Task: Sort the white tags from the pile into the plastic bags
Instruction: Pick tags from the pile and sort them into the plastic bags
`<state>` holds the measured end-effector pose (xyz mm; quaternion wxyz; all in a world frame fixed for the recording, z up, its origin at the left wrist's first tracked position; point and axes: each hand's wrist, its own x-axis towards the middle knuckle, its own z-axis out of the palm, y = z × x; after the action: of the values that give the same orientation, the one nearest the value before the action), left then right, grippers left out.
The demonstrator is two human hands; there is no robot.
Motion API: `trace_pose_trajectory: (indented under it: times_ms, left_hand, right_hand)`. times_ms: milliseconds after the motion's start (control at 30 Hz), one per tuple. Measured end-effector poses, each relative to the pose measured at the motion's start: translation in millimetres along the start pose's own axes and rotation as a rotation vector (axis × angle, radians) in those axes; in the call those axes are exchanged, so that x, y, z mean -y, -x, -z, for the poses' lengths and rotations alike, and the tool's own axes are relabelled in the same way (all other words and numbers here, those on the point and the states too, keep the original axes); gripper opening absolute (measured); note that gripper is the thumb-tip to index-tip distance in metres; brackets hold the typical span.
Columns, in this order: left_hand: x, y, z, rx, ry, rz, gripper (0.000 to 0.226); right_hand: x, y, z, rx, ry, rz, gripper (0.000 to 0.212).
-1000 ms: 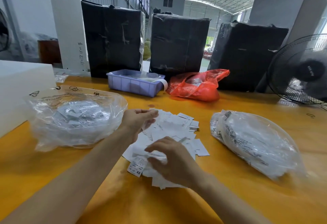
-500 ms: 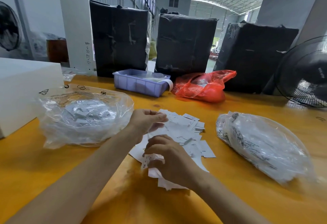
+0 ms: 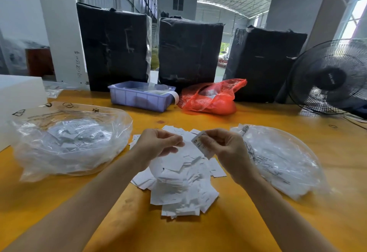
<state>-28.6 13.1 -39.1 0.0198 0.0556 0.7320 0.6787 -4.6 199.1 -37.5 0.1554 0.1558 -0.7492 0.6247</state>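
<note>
An orange table [image 3: 59,202] is noted. Clear bags lie left [image 3: 67,140] and right [image 3: 282,158], the tag pile [image 3: 178,184] between. Above it, a tag [image 3: 202,145] is pinched by the right hand [image 3: 226,148]; the left hand [image 3: 158,144] is curled, its contents indeterminable.

White tags [image 3: 178,184] lie heaped between two clear, partly filled plastic bags [image 3: 69,140], one tag [image 3: 202,145] raised.
</note>
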Motion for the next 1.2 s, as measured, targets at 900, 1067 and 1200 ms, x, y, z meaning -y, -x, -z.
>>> trace_pose_trajectory:
  times_ms: [900,1067,1200]
  left_hand:
    - [-16,13,-12,0.181,-0.197,-0.049,0.017]
    - [-16,12,-12,0.141,-0.159,-0.022,0.018]
    - [-18,11,-12,0.148,-0.017,0.028,0.026]
  right_hand:
    - [8,4,1,0.024,0.332,0.201,0.009]
    - [8,7,-2,0.105,0.34,0.193,0.01]
    - [6,5,-1,0.084,0.289,0.161,0.009]
